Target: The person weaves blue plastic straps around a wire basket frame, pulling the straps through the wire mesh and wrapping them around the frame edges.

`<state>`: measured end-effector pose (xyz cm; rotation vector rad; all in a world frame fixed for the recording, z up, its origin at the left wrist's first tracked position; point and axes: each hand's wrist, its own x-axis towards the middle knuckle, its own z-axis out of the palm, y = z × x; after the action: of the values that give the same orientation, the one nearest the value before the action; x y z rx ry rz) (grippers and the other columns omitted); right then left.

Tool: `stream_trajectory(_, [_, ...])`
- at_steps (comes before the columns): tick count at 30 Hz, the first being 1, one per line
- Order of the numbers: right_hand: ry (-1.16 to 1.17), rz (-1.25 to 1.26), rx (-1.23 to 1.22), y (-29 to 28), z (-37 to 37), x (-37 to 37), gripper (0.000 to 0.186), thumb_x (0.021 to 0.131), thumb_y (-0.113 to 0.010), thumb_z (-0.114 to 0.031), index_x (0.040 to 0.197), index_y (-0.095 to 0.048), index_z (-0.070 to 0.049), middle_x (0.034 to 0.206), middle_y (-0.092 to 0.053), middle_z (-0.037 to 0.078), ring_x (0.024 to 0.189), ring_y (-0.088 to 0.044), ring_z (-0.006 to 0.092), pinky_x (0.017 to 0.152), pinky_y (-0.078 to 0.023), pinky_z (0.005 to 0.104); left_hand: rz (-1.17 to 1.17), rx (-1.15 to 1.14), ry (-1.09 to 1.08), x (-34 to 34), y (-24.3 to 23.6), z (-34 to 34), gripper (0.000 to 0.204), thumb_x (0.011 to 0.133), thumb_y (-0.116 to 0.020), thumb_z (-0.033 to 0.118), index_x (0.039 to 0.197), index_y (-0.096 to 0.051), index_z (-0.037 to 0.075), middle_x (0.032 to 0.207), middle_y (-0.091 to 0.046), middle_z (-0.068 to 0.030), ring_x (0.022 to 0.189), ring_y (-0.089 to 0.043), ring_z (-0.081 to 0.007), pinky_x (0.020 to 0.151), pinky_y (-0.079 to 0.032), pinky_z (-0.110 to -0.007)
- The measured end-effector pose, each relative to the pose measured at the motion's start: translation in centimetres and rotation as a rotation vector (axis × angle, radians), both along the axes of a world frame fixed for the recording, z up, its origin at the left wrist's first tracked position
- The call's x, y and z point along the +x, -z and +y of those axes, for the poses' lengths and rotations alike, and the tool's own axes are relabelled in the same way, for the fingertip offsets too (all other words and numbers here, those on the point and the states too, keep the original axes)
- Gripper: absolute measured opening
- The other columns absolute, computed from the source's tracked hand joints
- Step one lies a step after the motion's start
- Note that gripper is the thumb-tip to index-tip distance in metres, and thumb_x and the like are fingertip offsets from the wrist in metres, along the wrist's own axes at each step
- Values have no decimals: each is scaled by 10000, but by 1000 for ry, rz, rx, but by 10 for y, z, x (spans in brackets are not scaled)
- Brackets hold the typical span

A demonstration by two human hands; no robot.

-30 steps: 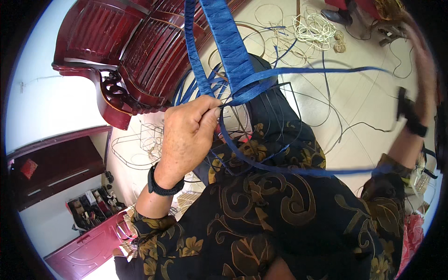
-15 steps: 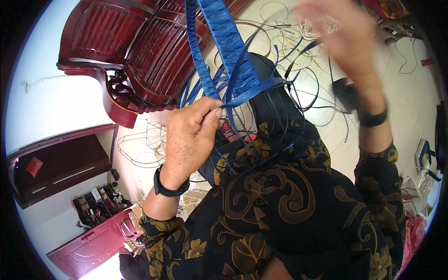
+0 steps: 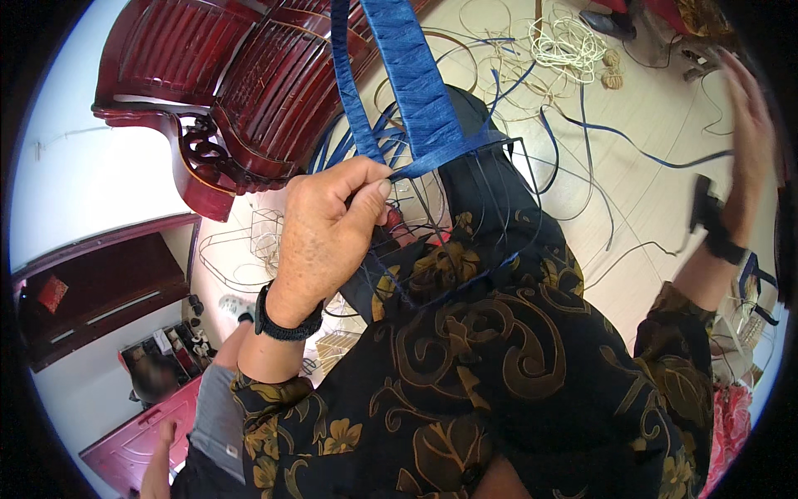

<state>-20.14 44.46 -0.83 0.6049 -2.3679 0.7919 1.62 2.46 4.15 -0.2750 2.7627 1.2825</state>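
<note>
My left hand (image 3: 324,237) pinches blue woven strap (image 3: 416,83) just above my thumb | right hand (image 3: 748,133) open, blue strand (image 3: 632,145) trailing beside it, hold unclear | risk: loose pinch lets weave slacken.

Matt blue woven strap (image 3: 411,79), thin glossy blue strips (image 3: 582,125), polished dark-red wooden chair (image 3: 249,91).

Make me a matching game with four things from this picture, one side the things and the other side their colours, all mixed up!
Things:
1. woven band
2. carved chair
3. wristband on the left hand
4. coil of cord on the floor

Colours:
A. black
B. cream
C. blue
D. dark red

Pairs: 1-C, 2-D, 3-A, 4-B
</note>
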Motion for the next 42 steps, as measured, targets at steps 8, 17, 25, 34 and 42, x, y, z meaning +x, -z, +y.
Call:
stream_trajectory(8, [-908,-22,-45,12,-249,98,248,812,-751,-289,959,-691,-98,849,-654,59,903,-640,261,841,-453,407,-35,-30,-4,3,1,-6,116,938,-608,62,932,-684,-26,690,-636,-28,641,-595,-86,610,-452,-240])
stream_trajectory(17, [-1038,-295,-217,15,-257,81,71,811,-683,-92,777,-673,-31,740,-600,109,703,-621,295,626,-472,386,-35,127,-25,9,10,-9,185,921,-595,4,1104,-610,-21,725,-646,-44,668,-592,-92,647,-459,-247])
stream_trajectory(25, [-978,-416,-300,25,-252,86,99,799,-678,-117,751,-683,-30,733,-624,127,684,-629,314,619,-467,398,-111,220,-36,7,5,-16,211,938,-570,-5,1148,-592,-12,727,-622,-15,714,-556,-71,681,-435,-225])
stream_trajectory(34, [-944,-439,-368,28,-249,91,102,796,-673,-112,735,-677,-30,714,-618,125,659,-625,312,592,-467,395,-168,212,-40,6,-1,-16,230,974,-574,50,1190,-573,-27,781,-629,-31,750,-574,-96,740,-427,-218])
stream_trajectory(42, [-937,-218,-323,18,-252,91,100,793,-646,-86,706,-614,-47,711,-572,117,669,-611,330,593,-474,422,-152,217,-46,4,1,-18,210,966,-587,67,1148,-632,-27,745,-625,-7,715,-565,-77,697,-433,-217])
